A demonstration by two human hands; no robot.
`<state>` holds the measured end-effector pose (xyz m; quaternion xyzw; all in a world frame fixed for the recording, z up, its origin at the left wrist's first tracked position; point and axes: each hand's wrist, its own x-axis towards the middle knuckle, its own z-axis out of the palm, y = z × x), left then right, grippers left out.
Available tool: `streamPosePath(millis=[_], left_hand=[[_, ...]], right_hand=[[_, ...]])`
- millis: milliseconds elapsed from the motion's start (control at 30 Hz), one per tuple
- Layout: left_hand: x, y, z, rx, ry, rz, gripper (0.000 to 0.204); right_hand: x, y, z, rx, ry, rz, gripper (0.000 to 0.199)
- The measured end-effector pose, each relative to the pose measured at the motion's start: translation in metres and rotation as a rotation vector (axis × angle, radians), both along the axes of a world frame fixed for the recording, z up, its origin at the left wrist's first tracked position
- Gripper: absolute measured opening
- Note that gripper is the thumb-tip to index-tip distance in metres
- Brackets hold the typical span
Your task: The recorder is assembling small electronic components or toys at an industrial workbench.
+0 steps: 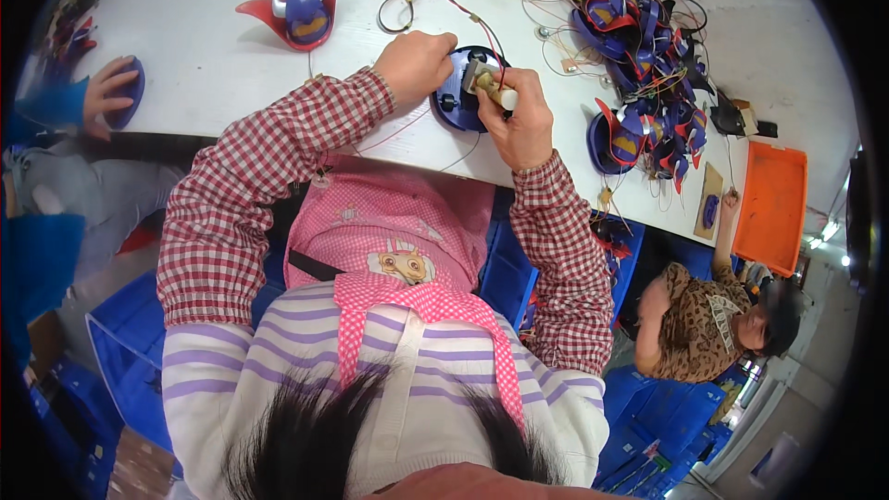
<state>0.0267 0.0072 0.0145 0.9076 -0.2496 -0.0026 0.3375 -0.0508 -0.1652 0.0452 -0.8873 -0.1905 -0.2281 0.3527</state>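
A dark blue round base (448, 107) with small black wheels lies at the table's edge, its inner side up. The curled fingers of my left hand (414, 67) grip its left rim. My right hand (520, 122) pinches a small motor unit (488, 81), grey with a brass-coloured and white end, against the inside of the base. A red and black wire pair (474, 18) runs from there to a loose coil farther back. To the left stands a horned purple and red toy figure (306, 17) with red wings.
Many similar toy figures (639, 65) with tangled wires are heaped on the right of the white table (370, 134). An orange bin (773, 208) stands beyond. At far left, a co-worker's hand (104, 97) touches another blue base. Another person (699, 324) sits at right.
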Motion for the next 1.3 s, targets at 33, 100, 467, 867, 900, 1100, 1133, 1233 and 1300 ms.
streamPosePath(millis=[33, 100, 467, 867, 900, 1100, 1133, 1233, 1300], left_hand=[[0.000, 0.001, 0.000, -0.005, -0.001, -0.001, 0.017], [0.001, 0.002, -0.001, -0.011, 0.001, 0.000, 0.017], [0.001, 0.000, -0.003, -0.003, 0.047, -0.025, 0.018], [-0.128, 0.121, 0.057, -0.440, 0.013, 0.359, 0.012], [-0.158, 0.135, 0.042, -0.385, -0.014, 0.380, 0.011], [-0.205, 0.146, -0.055, -0.746, 0.608, 0.609, 0.033], [-0.203, 0.149, -0.070, -0.695, 0.536, 0.525, 0.037], [-0.193, 0.132, -0.054, -0.972, 0.724, 0.450, 0.034], [-0.193, 0.130, -0.053, -0.979, 0.727, 0.455, 0.032]], right_hand=[[0.001, 0.001, 0.002, -0.005, 0.000, 0.013, 0.030], [0.002, 0.002, 0.002, -0.011, 0.003, 0.029, 0.030], [0.004, 0.011, 0.015, -0.099, 0.350, -0.053, 0.026], [-0.063, 0.017, 0.030, 0.048, 0.024, 0.044, 0.032], [-0.086, 0.025, 0.031, 0.056, 0.131, 0.194, 0.030], [-0.104, 0.107, -0.058, 0.295, 0.951, 0.358, 0.043], [-0.099, 0.118, -0.065, 0.426, 1.102, 0.319, 0.046], [-0.094, 0.136, -0.096, 0.299, 0.755, 0.226, 0.046], [-0.092, 0.140, -0.101, 0.297, 0.713, 0.248, 0.044]])
